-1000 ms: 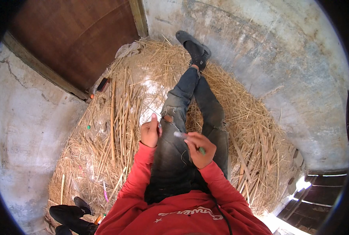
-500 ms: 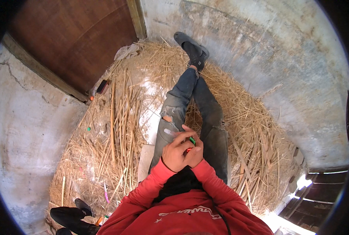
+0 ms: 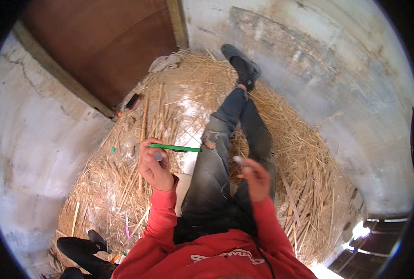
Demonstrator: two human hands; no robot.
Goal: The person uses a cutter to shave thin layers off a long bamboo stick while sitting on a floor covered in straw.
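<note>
My left hand (image 3: 153, 168) is raised beside my left knee, closed on a slim green pen-like stick (image 3: 172, 148). The stick points to the right, with a dark part along its lower side. Against the same hand's fingers shows a small round grey piece (image 3: 158, 156); its kind cannot be made out. My right hand (image 3: 257, 179) hovers over my right thigh, smeared by motion. Its fingertips pinch a small whitish piece (image 3: 238, 159), too blurred to name. The two hands are apart.
Straw and split sticks (image 3: 304, 186) cover the floor around my crossed legs (image 3: 216, 172). A dark brush-like block (image 3: 133, 101) lies by the brown door (image 3: 109, 42). Another person's dark-clad leg (image 3: 83, 253) is at lower left. Worn plaster walls (image 3: 318, 60) enclose the place.
My hands were together over my lap and have separated. The left went left and up with the green stick, now fully visible; the right moved right with the whitish piece.
</note>
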